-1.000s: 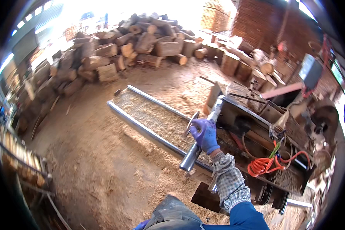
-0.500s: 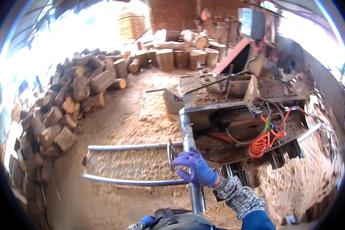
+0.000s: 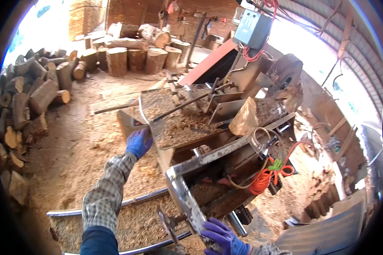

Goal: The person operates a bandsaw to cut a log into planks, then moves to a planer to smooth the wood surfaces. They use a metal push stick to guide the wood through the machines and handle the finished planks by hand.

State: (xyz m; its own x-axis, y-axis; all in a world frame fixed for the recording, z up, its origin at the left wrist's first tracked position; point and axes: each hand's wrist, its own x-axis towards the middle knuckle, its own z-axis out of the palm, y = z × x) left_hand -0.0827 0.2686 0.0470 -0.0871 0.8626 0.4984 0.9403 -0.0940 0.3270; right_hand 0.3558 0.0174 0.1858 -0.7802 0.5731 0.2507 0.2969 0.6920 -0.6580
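My left hand (image 3: 139, 144), in a blue-purple glove, reaches to a metal panel (image 3: 127, 124) at the near left corner of a sawdust-covered machine bed (image 3: 178, 123). Its fingers look extended, their tips against or close to the panel; contact is hard to make out. At the lower edge, my right hand (image 3: 222, 238), gloved in purple, rests with fingers spread on the worn metal frame bar (image 3: 187, 199). Beside that bar is a handwheel (image 3: 168, 227), seen nearly edge-on. A log (image 3: 247, 117) lies on the machine behind two upright metal plates (image 3: 225, 106).
Split logs (image 3: 42, 95) are piled at left, with upright log rounds (image 3: 117, 61) at the back. Curved metal rails (image 3: 134, 200) edge a sawdust-covered strip. A coiled orange hose (image 3: 261, 182) hangs on the frame. A grey-blue electrical box (image 3: 253, 29) stands above.
My left hand has come up from my lap to the metal panel. The view has swung right and tilted. My right hand has shifted from beside the handwheel to lower on the frame bar.
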